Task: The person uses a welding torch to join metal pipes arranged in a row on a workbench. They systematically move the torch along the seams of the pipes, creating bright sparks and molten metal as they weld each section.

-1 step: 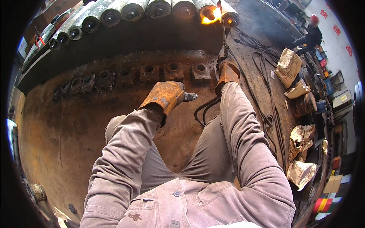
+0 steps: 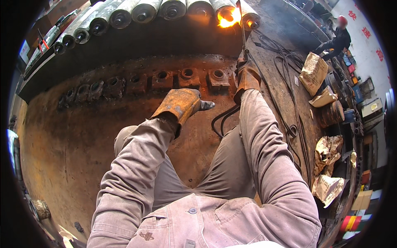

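Observation:
My right hand (image 2: pixel 249 77), in a brown leather glove, is closed around a gas torch (image 2: pixel 243 35), its long thin tube pointing away from me. An orange flame (image 2: pixel 228 18) burns at the end of a steel roller (image 2: pixel 223 11), near the torch's far end. My left hand (image 2: pixel 180 104), in a worn orange leather glove, hangs palm down over the rusty plate (image 2: pixel 103 140). One grey glove finger stretches to the right, and the other fingers are mostly hidden; nothing shows in this hand. Just beyond it stand square metal blocks (image 2: pixel 187 78) with round holes.
Several steel rollers (image 2: pixel 172 10) lie side by side on a dark beam (image 2: pixel 144 39). Black hoses (image 2: pixel 289 103) run along the right. Torn paper sacks (image 2: pixel 313 74) and a rusty drum (image 2: pixel 332 113) are farther right. Another person (image 2: pixel 340 39) in dark clothing and a red helmet is at the far right.
The flame's outline is slightly different. Both hands and the torch keep their places.

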`<act>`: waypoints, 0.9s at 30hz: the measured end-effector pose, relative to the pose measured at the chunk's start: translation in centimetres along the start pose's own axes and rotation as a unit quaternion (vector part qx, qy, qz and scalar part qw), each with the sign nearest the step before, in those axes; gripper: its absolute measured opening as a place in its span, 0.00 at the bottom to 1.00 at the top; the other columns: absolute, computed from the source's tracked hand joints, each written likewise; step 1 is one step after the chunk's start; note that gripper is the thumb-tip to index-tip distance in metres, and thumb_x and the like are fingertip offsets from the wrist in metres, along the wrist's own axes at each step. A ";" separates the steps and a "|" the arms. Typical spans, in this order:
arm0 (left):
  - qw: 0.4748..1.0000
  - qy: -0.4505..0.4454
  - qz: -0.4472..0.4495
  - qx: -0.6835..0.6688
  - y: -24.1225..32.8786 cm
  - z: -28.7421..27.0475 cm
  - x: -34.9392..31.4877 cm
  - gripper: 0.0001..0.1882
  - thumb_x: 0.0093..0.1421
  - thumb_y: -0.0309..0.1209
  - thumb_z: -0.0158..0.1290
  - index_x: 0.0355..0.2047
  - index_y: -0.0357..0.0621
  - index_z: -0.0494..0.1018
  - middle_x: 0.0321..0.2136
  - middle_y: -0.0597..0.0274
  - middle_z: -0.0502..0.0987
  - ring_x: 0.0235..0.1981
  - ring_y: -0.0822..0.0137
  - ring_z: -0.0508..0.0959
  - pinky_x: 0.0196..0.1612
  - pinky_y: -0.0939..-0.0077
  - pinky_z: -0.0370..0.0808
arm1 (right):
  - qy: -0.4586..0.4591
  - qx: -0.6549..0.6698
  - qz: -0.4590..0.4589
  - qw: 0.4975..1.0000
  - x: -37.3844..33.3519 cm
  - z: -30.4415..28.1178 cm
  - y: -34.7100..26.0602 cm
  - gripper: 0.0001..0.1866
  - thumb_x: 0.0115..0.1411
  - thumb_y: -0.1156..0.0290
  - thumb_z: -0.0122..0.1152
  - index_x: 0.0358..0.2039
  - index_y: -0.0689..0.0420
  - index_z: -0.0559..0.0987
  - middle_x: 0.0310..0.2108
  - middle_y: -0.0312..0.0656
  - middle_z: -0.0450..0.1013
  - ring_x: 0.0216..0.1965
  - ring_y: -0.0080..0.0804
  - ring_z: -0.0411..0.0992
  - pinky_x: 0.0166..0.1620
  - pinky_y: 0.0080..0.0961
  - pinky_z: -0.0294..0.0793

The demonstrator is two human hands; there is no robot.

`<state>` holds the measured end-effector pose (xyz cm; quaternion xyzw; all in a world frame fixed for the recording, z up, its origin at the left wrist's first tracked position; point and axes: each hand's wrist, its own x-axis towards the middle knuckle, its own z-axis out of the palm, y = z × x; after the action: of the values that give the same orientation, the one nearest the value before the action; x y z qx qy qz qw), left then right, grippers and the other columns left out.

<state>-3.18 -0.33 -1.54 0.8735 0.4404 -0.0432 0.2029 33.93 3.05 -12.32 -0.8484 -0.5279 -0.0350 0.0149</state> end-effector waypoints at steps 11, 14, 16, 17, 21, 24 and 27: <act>0.999 -0.044 -0.021 -0.025 0.7 -1.1 0.4 0.60 0.75 0.89 0.62 0.80 0.47 0.90 0.74 0.42 0.93 0.78 0.37 0.90 0.81 0.40 0.86 | -0.045 0.122 0.070 0.989 -1.9 -6.7 -2.2 0.32 0.97 0.60 0.61 0.96 0.41 0.77 0.97 0.42 0.71 0.94 0.47 0.72 0.94 0.36 0.70; 0.998 -0.051 -0.025 -0.034 0.5 -0.9 0.4 0.61 0.76 0.88 0.63 0.82 0.47 0.88 0.77 0.43 0.92 0.80 0.38 0.89 0.83 0.40 0.85 | -0.035 0.137 0.068 0.988 -0.9 -5.6 -1.5 0.32 0.97 0.59 0.61 0.95 0.42 0.77 0.96 0.43 0.72 0.93 0.47 0.72 0.94 0.36 0.70; 0.997 -0.064 -0.038 -0.032 0.9 -1.4 0.3 0.61 0.76 0.88 0.63 0.83 0.47 0.88 0.78 0.43 0.92 0.81 0.39 0.89 0.84 0.40 0.84 | -0.038 0.141 0.065 0.987 -0.9 -5.2 -1.6 0.31 0.97 0.59 0.61 0.95 0.42 0.77 0.96 0.43 0.72 0.93 0.47 0.72 0.94 0.37 0.70; 0.996 -0.075 -0.049 -0.029 1.1 -1.5 0.3 0.61 0.76 0.88 0.63 0.84 0.47 0.87 0.79 0.43 0.91 0.81 0.39 0.88 0.85 0.40 0.83 | -0.039 0.141 0.064 0.987 -0.8 -5.1 -1.6 0.31 0.97 0.59 0.61 0.95 0.42 0.77 0.96 0.43 0.72 0.93 0.47 0.73 0.93 0.37 0.70; 0.997 -0.064 -0.031 -0.028 0.5 -1.0 0.7 0.61 0.76 0.89 0.62 0.84 0.47 0.87 0.78 0.43 0.91 0.81 0.39 0.88 0.85 0.41 0.83 | -0.036 0.148 0.059 0.987 -0.6 -4.9 -1.7 0.31 0.97 0.59 0.61 0.94 0.42 0.78 0.95 0.43 0.73 0.92 0.48 0.73 0.93 0.37 0.71; 0.996 -0.072 -0.038 -0.025 0.6 -1.1 0.7 0.61 0.76 0.89 0.62 0.83 0.47 0.88 0.78 0.43 0.91 0.81 0.39 0.88 0.85 0.41 0.84 | -0.038 0.151 0.059 0.986 -0.4 -4.7 -1.6 0.31 0.97 0.58 0.61 0.94 0.42 0.78 0.94 0.43 0.73 0.92 0.48 0.73 0.93 0.38 0.71; 0.997 -0.067 -0.032 -0.025 0.7 -1.1 0.5 0.61 0.76 0.90 0.61 0.82 0.47 0.88 0.77 0.43 0.92 0.80 0.39 0.89 0.84 0.42 0.84 | -0.039 0.156 0.057 0.985 -0.3 -4.6 -1.5 0.30 0.97 0.58 0.61 0.93 0.42 0.78 0.93 0.43 0.74 0.91 0.48 0.74 0.92 0.38 0.71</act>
<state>-2.42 0.14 -0.44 0.8488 0.4545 -0.0970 0.2522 32.19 3.15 -7.75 -0.8651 -0.4781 0.0813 0.1283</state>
